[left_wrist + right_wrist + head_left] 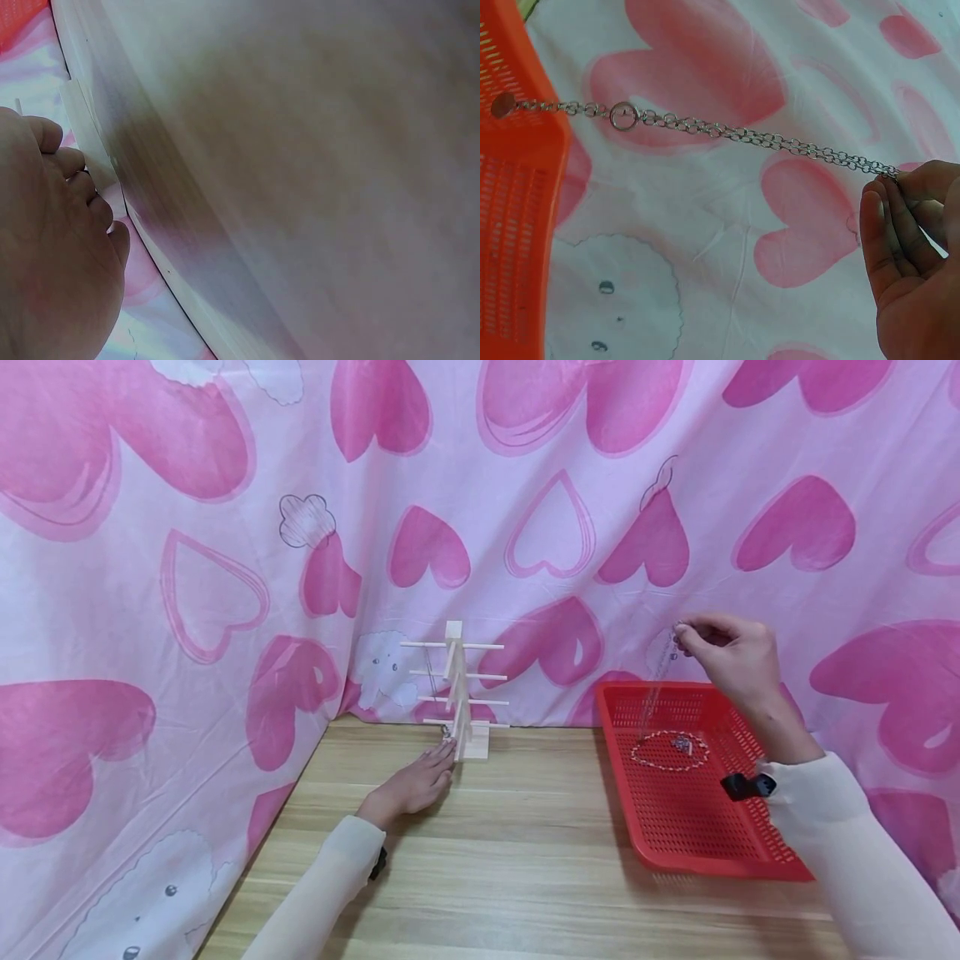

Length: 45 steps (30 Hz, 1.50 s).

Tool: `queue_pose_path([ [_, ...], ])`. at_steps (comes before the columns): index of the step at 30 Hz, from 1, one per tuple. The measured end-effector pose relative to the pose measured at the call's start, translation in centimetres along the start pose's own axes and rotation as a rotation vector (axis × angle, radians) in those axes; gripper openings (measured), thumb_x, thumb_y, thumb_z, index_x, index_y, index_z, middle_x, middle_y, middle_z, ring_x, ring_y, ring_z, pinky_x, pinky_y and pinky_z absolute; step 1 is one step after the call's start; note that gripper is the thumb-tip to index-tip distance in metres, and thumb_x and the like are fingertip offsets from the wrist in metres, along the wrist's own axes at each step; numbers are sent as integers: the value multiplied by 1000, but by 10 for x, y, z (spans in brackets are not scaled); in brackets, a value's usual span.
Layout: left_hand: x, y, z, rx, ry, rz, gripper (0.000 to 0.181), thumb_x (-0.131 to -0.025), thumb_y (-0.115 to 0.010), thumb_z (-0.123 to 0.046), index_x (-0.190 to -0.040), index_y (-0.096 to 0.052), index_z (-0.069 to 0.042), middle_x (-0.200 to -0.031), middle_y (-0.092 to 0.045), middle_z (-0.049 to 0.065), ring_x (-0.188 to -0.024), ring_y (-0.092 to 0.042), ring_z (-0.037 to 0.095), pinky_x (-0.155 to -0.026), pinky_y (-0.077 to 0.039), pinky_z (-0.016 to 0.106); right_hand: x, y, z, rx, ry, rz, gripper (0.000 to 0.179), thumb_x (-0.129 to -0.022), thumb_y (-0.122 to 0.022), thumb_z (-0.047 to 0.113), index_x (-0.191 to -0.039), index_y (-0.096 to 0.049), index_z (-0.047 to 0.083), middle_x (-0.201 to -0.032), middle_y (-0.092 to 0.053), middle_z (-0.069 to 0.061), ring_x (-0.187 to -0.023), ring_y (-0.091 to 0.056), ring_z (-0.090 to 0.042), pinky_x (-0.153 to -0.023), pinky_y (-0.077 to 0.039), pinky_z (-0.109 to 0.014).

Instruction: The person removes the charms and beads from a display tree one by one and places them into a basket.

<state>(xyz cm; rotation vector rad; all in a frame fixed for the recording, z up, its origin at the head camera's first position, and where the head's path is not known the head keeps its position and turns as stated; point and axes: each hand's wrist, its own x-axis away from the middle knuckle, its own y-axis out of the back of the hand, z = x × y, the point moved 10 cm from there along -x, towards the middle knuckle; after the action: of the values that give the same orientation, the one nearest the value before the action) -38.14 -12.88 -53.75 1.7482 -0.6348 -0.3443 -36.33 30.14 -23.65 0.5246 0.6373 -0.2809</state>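
Note:
Above the red basket, my right hand [738, 660] pinches a silver chain necklace [769, 140] between thumb and fingertips. The chain hangs doubled, with a ring partway down and a small round pendant [504, 105] at its low end. My left hand [416, 781] lies with extended fingers at the foot of a pale wooden peg stand [459, 693]; in the left wrist view its fingers [69, 159] are by the stand's base. A thin dark chain [431, 670] hangs on the stand's left pegs, with a small silver piece near my left fingertips, partly hidden.
The red plastic basket [637, 839] stands on the right of the wooden table [517, 852]. Inside lie a beaded loop [647, 766] and a small silver clump [682, 743]. A pink heart-patterned curtain [480, 485] hangs behind and to the left.

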Motion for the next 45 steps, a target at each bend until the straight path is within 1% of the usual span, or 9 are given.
queue_pose_path([
  [11,1,2,0,10,4,-2,58,-117,-28,-28,-168,-22,-1,-179,-12,15,-167,-14,34,-137,-20,51,11,6,-14,112,-12,47,19,-99,-77,18,-107,-82,2,-77,-66,39,-69,-63,14,-66,-51,-2],
  [16,0,3,0,8,4,-7,58,-116,-28,-27,-168,-23,1,-179,-13,16,-167,-15,35,-136,-21,53,17,8,-23,135,-7,59,14,-97,-79,15,-104,-82,4,-77,-64,39,-69,-61,13,-66,-49,-2],
  [22,-2,3,1,18,15,-14,59,-116,-29,-27,-168,-24,-1,-180,-12,14,-167,-14,33,-137,-19,49,28,8,-42,201,-54,119,18,-98,-78,19,-108,-83,6,-81,-64,41,-74,-61,17,-69,-48,1],
  [24,-2,3,1,17,18,-14,59,-116,-29,-27,-168,-23,-2,-180,-12,13,-167,-14,32,-137,-19,49,32,7,-49,241,-62,134,18,-98,-78,22,-108,-83,8,-81,-66,36,-74,-60,17,-68,-47,0],
  [28,-2,1,2,7,19,-8,59,-116,-28,-28,-169,-22,-2,-180,-11,13,-167,-13,32,-137,-19,49,41,2,-58,272,-36,157,15,-98,-77,18,-105,-82,6,-86,-79,4,-72,-58,15,-65,-46,-2],
  [31,-1,1,2,3,20,-7,59,-116,-28,-28,-169,-22,-2,-180,-11,13,-167,-13,32,-137,-20,49,47,-4,-64,271,-26,188,15,-99,-75,14,-106,-81,2,-93,-78,-18,-73,-56,13,-64,-46,-3],
  [33,-1,1,2,14,18,-14,58,-116,-28,-27,-168,-24,-1,-180,-12,13,-167,-14,32,-137,-20,50,52,-8,-69,269,-37,214,15,-100,-74,14,-107,-80,2,-96,-78,-21,-74,-56,11,-64,-47,-4],
  [40,0,-1,2,24,30,-9,58,-116,-28,-29,-168,-24,-3,-180,-11,12,-167,-13,32,-137,-20,50,67,-21,-85,355,-71,295,16,-102,-73,20,-104,-81,7,-97,-80,-15,-76,-62,-9,-62,-49,-14],
  [45,0,1,1,31,18,-21,58,-116,-29,-27,-168,-26,-1,-180,-13,13,-167,-14,33,-137,-20,51,76,-35,-95,386,-96,407,17,-102,-73,20,-108,-81,7,-98,-78,-12,-80,-63,-20,-63,-51,-20],
])
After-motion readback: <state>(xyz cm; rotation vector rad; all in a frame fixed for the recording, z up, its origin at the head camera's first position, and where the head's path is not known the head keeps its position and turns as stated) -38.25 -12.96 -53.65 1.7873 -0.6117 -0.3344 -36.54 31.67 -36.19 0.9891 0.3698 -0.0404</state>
